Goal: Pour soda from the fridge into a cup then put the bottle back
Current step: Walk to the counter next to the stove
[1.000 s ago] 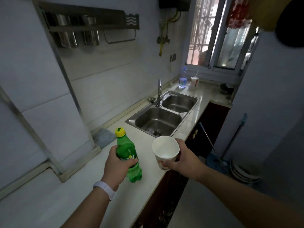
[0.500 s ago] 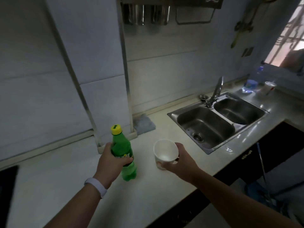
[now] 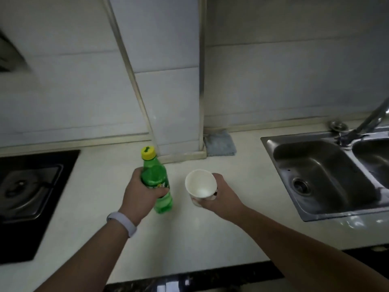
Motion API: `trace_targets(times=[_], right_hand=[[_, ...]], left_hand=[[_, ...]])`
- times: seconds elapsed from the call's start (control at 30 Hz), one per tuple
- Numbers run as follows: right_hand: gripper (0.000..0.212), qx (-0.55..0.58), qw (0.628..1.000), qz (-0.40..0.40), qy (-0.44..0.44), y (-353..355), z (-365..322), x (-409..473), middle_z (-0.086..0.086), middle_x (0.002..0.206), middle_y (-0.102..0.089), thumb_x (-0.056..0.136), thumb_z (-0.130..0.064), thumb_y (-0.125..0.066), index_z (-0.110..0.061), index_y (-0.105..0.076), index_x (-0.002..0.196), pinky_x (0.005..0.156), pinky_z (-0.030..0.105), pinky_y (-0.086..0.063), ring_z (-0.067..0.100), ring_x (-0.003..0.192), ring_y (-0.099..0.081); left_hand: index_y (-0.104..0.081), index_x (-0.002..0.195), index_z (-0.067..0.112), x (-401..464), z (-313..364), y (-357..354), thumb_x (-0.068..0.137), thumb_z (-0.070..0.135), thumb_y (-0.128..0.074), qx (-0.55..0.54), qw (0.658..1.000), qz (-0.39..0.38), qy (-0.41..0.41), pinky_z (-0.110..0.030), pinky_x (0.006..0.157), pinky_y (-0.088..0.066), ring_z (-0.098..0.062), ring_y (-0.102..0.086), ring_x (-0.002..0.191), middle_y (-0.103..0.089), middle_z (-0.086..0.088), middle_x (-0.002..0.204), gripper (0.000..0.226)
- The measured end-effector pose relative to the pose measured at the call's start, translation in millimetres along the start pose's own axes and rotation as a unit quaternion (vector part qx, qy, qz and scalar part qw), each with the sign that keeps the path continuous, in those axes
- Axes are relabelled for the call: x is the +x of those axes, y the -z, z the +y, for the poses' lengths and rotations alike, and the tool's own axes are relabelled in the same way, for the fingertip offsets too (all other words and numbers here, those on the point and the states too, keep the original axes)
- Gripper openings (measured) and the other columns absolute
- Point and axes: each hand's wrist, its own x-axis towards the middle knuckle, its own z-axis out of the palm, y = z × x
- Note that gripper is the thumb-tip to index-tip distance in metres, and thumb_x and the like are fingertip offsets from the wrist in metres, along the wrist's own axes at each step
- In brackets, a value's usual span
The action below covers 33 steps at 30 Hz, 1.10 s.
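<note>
green soda bottle yellow cap, label unreadable, gripped by left hand, right hand clasping white cup

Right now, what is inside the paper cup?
The paper cup in the right hand shows only bare white walls and bottom; no soda visible. The bottle is still capped. The cup's underside is hidden.

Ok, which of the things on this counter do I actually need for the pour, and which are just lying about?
For the job:
- green soda bottle, yellow cap on, held in the left hand
- white paper cup, empty, held in the right hand

Just lying about:
- grey cloth by the wall
- double sink and tap
- gas hob
</note>
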Motion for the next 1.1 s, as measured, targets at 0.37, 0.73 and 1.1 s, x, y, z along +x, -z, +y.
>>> trace_targets(times=[0.37,0.73,1.1], right_hand=[[0.073,-0.029,0.996,-0.084,0.015,-27,26,17,-0.01,0.119,-0.055,0.063,-0.042,-0.087,-0.036,-0.043,0.121,0.09,0.038,-0.053,0.007,0.106,-0.056],[0.077,-0.038,0.995,-0.095,-0.009,-57,37,16,-0.009,0.12,-0.05,0.061,-0.043,-0.082,-0.033,-0.04,0.126,0.089,0.039,-0.054,0.011,0.106,-0.055],[0.09,-0.026,0.995,-0.1,-0.016,-56,36,8,-0.009,0.13,-0.045,0.06,-0.036,-0.086,-0.035,-0.034,0.133,0.098,0.04,-0.049,0.01,0.116,-0.049]], left_hand=[[-0.05,0.115,0.026,-15,-19,-11,0.059,0.011,-0.089,0.017,0.998,0.048,0.035,-0.033,0.083,-0.048,-0.018,-0.063,0.093,-0.064,0.011,0.1,0.07],[-0.05,0.118,0.025,-13,-38,-5,0.064,0.01,-0.089,0.01,0.999,0.031,0.039,-0.028,0.079,-0.049,-0.008,-0.061,0.093,-0.063,0.013,0.103,0.069],[-0.052,0.12,0.022,-15,-41,5,0.065,0.007,-0.088,0.0,0.999,0.018,0.036,-0.028,0.079,-0.05,-0.007,-0.061,0.094,-0.063,0.01,0.104,0.067]])
